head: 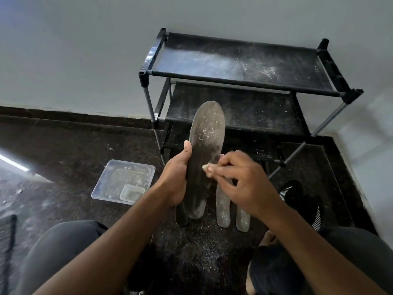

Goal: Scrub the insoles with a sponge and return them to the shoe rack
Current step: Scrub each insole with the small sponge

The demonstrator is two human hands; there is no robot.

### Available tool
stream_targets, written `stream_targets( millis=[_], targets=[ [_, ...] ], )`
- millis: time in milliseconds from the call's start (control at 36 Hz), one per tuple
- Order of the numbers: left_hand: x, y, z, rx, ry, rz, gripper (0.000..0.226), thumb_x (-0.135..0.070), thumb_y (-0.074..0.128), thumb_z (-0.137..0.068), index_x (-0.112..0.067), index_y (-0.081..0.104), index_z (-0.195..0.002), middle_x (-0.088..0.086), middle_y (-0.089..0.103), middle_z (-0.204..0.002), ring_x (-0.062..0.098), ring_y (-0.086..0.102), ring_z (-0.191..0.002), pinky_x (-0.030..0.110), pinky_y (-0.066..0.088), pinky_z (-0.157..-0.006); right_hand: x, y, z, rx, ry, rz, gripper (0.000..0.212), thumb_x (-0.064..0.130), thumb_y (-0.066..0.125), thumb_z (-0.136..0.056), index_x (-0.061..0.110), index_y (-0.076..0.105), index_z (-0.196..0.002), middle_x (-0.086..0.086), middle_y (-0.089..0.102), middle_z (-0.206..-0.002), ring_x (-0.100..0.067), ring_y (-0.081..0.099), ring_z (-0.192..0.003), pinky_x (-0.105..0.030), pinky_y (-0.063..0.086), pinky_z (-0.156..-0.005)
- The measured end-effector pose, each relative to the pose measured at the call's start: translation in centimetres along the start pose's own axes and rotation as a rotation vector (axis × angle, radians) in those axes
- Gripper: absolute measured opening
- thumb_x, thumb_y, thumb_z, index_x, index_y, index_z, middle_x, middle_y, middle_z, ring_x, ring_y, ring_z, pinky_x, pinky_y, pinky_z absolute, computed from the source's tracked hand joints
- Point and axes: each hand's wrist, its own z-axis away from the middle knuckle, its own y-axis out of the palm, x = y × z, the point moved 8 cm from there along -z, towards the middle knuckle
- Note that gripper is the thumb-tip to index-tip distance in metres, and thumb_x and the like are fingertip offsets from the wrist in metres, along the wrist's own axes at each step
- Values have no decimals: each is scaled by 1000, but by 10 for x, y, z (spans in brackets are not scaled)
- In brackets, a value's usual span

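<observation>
Head view — insole point(205, 145) upright, toe toward the shoe rack point(244, 67), in left hand's point(177, 182) grip — right hand point(240, 177) pinching sponge point(207, 168).

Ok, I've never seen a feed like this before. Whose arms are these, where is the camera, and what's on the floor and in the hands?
There is no machine: the single picture comes from a wide-angle camera worn on a person's head, looking forward and down, so the arms are the wearer's own. The left hand grips a dusty grey insole, holding it upright. The right hand pinches a small pale sponge against the insole's surface. Below the hands more insoles lie on the dark floor. To the left sits a clear plastic tray. Behind stands the black shoe rack, its shelves speckled with white dust. A dark shoe lies to the right.
</observation>
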Motion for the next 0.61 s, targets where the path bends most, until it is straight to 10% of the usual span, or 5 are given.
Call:
stream_targets(
  millis=[111, 278, 472, 611],
  targets=[
    [2, 3, -2, 2, 22, -15, 70, -59, 31, -106, -5, 68, -130, 17, 74, -116, 25, 74, -100, 37, 61, -82, 3, 6, -9, -87, -7, 110, 14, 17, 68, -98, 8, 79, -97, 3, 61, -92, -12, 52, -85, -25, 49, -74],
    [0, -5, -3, 39, -19, 44, 85, -66, 21, -104, -1, 72, -124, 21, 64, -136, 30, 64, -125, 43, 52, -103, 0, 44, 8, 231, 38, -12, 31, 40, 56, -94, 21, 79, -86, 14, 57, -88, -9, 56, -90, -44, 56, -67],
    [0, 10, 1, 110, -36, 92, 76, -62, 27, -106, -3, 72, -123, 20, 67, -133, 30, 66, -122, 43, 54, -104, 5, 12, -6, -77, 68, -31, 14, 17, 70, -92, 8, 81, -97, 1, 64, -86, -14, 58, -82, -33, 53, -83],
    [-3, 5, -6, 134, -21, 185, 82, -64, 23, -105, 2, 58, -139, 19, 62, -140, 25, 66, -116, 41, 46, -109, 16, 39, 5, 248, 50, -129, 11, 20, 74, -87, 15, 83, -83, 7, 67, -82, -9, 61, -78, -38, 55, -67]
  ],
)
